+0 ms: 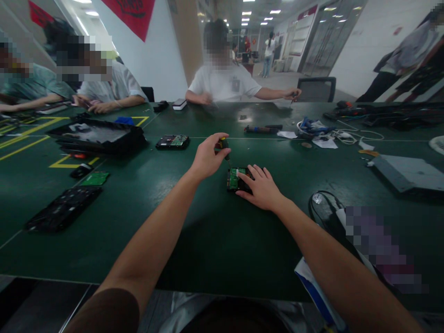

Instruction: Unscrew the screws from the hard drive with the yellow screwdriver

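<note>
Head view shows the left hand (211, 156) pinching a screwdriver (222, 144), tip at the far-left part of a green-boarded device (234, 177) on the table (208, 240), the right hand (262, 187) spread over its right side, seemingly screw work calling for a steady, seated tip.

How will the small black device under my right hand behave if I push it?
The device looks rigid and boxy, so it would probably slide without bending. Lying low and flat, it seems unlikely to tip. Its exposed green board may be fragile.
</note>
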`<state>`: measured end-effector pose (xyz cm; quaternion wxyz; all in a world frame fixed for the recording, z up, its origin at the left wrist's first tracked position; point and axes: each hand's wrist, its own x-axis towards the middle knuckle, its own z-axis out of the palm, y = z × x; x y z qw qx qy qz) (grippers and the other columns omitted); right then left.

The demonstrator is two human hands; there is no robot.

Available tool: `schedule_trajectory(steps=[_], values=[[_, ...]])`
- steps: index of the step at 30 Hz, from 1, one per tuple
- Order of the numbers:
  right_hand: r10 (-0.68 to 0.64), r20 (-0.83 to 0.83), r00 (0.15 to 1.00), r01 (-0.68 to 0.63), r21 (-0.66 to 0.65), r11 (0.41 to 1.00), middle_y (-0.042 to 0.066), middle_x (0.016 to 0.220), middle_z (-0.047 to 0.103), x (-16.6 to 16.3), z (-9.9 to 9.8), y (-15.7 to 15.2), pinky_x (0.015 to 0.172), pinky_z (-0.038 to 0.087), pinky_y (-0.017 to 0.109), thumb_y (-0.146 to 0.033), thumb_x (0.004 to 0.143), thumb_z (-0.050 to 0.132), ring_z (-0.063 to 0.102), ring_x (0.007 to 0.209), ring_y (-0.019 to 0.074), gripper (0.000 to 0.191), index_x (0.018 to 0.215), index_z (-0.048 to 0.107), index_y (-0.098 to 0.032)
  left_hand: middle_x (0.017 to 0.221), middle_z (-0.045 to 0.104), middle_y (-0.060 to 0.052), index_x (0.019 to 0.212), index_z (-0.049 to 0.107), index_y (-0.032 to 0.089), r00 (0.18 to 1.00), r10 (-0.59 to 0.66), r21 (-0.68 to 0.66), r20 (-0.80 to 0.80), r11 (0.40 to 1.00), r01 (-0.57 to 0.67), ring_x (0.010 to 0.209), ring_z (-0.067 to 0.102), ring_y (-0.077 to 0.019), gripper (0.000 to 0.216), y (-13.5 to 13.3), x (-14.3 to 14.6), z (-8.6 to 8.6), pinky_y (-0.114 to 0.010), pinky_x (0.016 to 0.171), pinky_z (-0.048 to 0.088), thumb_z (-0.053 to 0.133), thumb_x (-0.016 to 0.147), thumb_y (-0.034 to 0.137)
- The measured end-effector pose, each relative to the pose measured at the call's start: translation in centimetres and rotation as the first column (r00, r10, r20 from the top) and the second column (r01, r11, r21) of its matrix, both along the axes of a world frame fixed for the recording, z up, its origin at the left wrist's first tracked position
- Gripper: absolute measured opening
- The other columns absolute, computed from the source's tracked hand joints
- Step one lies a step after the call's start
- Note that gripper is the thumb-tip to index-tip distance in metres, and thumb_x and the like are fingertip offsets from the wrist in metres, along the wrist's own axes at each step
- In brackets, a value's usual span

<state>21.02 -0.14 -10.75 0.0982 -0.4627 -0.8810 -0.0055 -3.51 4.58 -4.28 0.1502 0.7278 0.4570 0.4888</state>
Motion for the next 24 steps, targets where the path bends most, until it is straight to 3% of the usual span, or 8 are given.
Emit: schedule_trajectory(steps=[15, 24], values=[[0.0, 0.013, 1.0, 0.0, -0.013, 1.0, 0.014, 0.175, 0.034, -0.09, 0.31, -0.02, 0.13, 0.02, 0.066, -0.08, 0.099, 0.041, 0.027, 0.162, 0.0436, 0.081, 0.165, 0.043, -0.033, 0.121, 0.073, -0.011, 0.134, 0.068, 0.019, 0.972, 0.227, 0.014, -0.058, 0.974, -0.227, 0.096, 0.068, -0.0219, 0.046, 0.62, -0.49, -0.8, -0.038, 0.087, 0.059, 0.078, 0.089, 0.02], [0.004, 0.014, 1.0, -0.004, 0.013, 1.0, 0.015, 0.174, 0.035, -0.02, 0.01, 0.01, 0.129, 0.021, 0.066, -0.079, 0.099, 0.042, 0.028, 0.162, 0.0441, 0.079, 0.164, 0.044, -0.033, 0.123, 0.071, -0.009, 0.139, 0.065, 0.021, 0.982, 0.12, 0.125, -0.149, 0.987, -0.102, 0.1, 0.067, -0.0198, 0.048, -0.33, 0.2, 0.1, -0.034, 0.09, 0.06, 0.071, 0.092, 0.012]])
